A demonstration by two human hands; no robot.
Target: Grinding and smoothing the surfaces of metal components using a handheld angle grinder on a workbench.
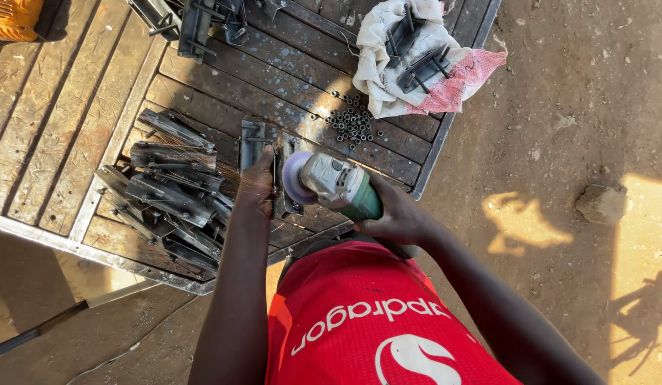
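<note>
The left hand [257, 187] reached straight forward from the body, arm extended, its back up and its fingers pressed down on a flat metal bracket [251, 145] that lay near the front edge of the table [74, 135]. The fingers were curled over the piece, holding it in place. The right hand [395, 214] came in from the right with the elbow bent, fingers wrapped tightly round the green body of a grinder [336, 184]. The tool's grey gear head pointed left, and its round disc [295, 177] stood on edge just beside the left hand, against a second bracket [286, 192].

The table was made of rusty, scuffed steel slats in a steel frame. Toward its front left corner sat a heap [170, 199] of dull grey brackets, angular and overlapping, with thin rods welded to them. A scatter of small dark nuts [352, 122] lay beyond the grinder, toward the right edge. At the far right corner a crumpled white sack [409, 64] with a red mesh patch held more dark brackets. The ground [559, 142] beside the table was bare reddish dirt with one stone [600, 203].
</note>
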